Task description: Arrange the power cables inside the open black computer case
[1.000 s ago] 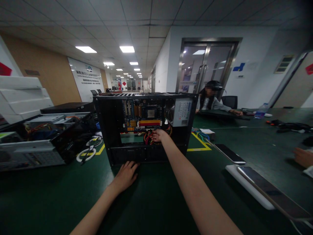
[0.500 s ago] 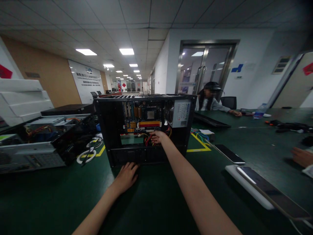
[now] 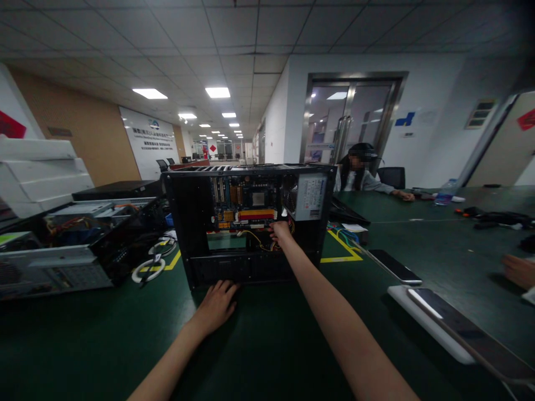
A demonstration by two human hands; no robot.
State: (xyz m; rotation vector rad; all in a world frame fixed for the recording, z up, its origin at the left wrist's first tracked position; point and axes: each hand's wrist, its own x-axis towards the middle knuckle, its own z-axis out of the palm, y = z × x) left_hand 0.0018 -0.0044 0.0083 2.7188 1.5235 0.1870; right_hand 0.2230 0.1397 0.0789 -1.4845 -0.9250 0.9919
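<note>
Green tabletop (image 3: 251,345) spreads before us, and the open computer case (image 3: 217,268) stands upright on it. Our left hand (image 3: 217,305) lies loose by the case's lower front edge, gripping nothing. Inside, our right hand (image 3: 281,233) pinches cables (image 3: 276,246) below the motherboard (image 3: 246,196); exactly which strands, we cannot quite tell in the shadow.

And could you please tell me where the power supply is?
In the head view, the power supply sits in the upper right corner of the open computer case, right of the motherboard and above the right hand.
</note>
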